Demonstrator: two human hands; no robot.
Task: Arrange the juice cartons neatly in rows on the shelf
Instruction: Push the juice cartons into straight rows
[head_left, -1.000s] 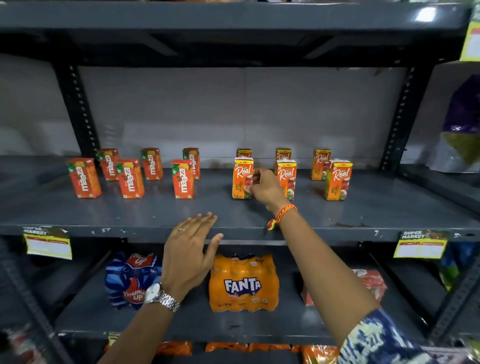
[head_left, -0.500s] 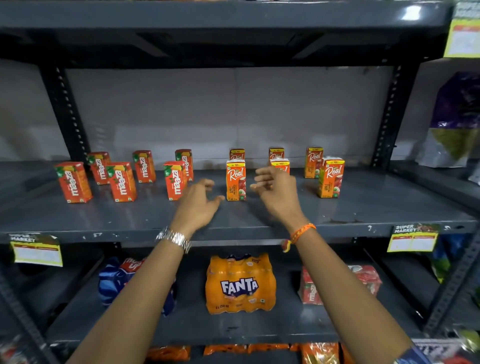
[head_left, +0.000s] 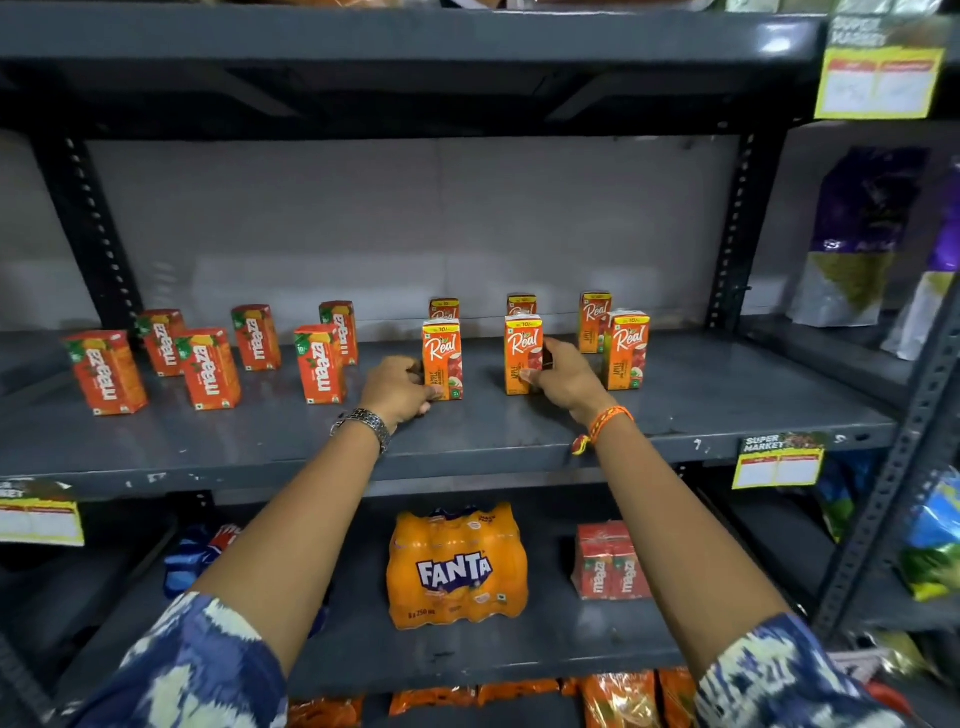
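Orange cartons (head_left: 442, 358) in both hands (head_left: 397, 391)

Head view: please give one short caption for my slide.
Left hand and right hand each grip a front-row Real carton on the grey shelf.

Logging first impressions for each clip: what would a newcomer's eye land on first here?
Two bare arms reach up the middle: the left hand and right hand each grip a front-row Real carton on the grey shelf. Below sits a bright orange Fanta pack; Maaza cartons stand at left.
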